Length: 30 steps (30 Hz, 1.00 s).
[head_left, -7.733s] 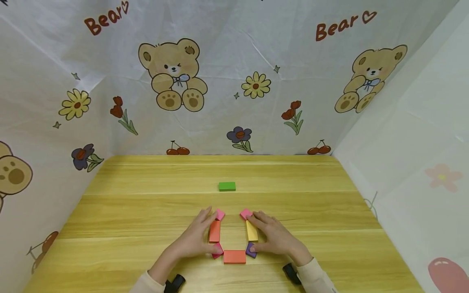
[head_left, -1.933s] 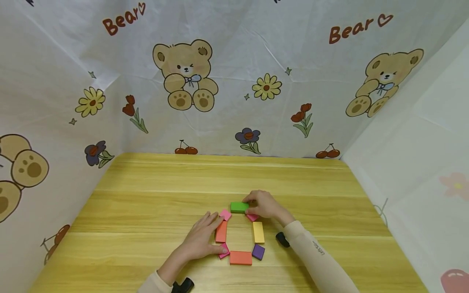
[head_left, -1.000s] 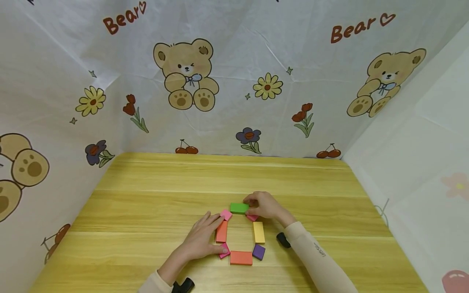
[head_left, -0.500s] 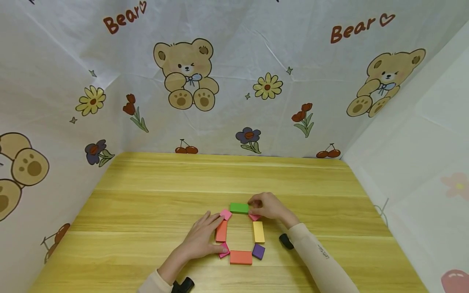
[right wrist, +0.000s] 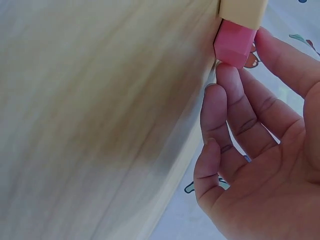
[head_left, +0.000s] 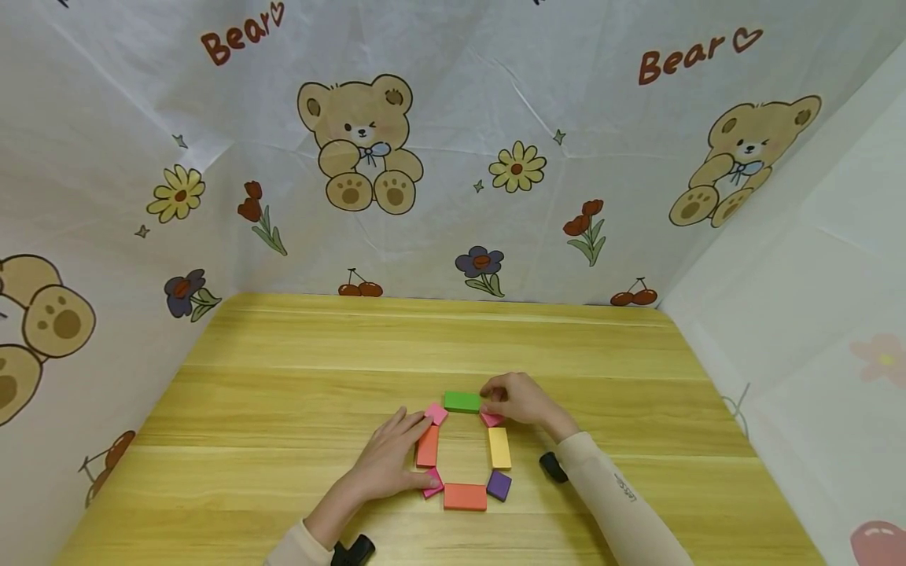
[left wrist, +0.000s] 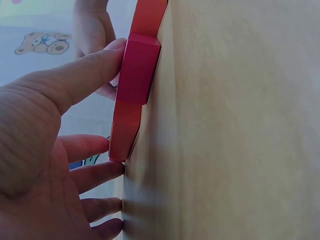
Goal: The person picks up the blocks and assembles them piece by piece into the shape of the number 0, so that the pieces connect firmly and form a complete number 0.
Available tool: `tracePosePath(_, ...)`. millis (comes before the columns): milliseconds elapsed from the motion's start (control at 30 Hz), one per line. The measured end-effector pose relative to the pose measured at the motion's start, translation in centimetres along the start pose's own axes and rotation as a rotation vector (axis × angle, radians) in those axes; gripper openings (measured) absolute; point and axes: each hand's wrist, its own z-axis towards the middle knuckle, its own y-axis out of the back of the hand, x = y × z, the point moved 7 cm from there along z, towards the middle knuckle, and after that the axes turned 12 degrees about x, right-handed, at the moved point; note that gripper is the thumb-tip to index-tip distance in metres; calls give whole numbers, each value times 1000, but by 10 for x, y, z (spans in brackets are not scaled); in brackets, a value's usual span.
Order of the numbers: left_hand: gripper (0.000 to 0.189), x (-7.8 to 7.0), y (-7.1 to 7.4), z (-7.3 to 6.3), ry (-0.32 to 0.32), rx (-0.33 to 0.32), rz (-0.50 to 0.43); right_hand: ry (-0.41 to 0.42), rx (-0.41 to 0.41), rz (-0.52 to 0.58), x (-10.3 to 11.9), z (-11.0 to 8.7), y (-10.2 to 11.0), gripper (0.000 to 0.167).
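Small wooden blocks lie in a ring on the table. My left hand [head_left: 385,460] spreads along the ring's left side, its thumb touching a magenta block [left wrist: 136,70] and a fingertip at the left pink block [head_left: 436,413]. Between these lies an orange-red block [head_left: 427,446]. My right hand [head_left: 522,399] pinches the right pink block [right wrist: 235,45] at the far right corner between thumb and fingertips. Just left of it, the green block [head_left: 462,402] forms the far side. A yellow block [head_left: 499,449], a purple block [head_left: 499,486] and a second orange-red block [head_left: 465,497] complete the ring.
The wooden table [head_left: 297,346] meets a cloth backdrop [head_left: 439,102] printed with bears and flowers behind and at the sides. Black wrist devices sit by my left wrist [head_left: 354,550] and my right sleeve [head_left: 602,487].
The green block has come nearer, from farther back to the ring's far side. My right hand left the yellow and purple blocks, then shifted slightly right with the pink block. The left hand stays.
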Motion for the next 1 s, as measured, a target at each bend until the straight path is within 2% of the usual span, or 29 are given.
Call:
tracePosePath(300, 95, -1, 1, -1, 4, 2, -1, 10, -13, -9, 0, 1, 1, 25)
tracePosePath(667, 95, -1, 0, -1, 4, 18, -13, 74, -21, -56, 19, 8, 1, 29)
tracePosePath(1000, 95, 0, 0, 1, 7, 16, 3, 104, -25, -128, 22, 13, -2, 25)
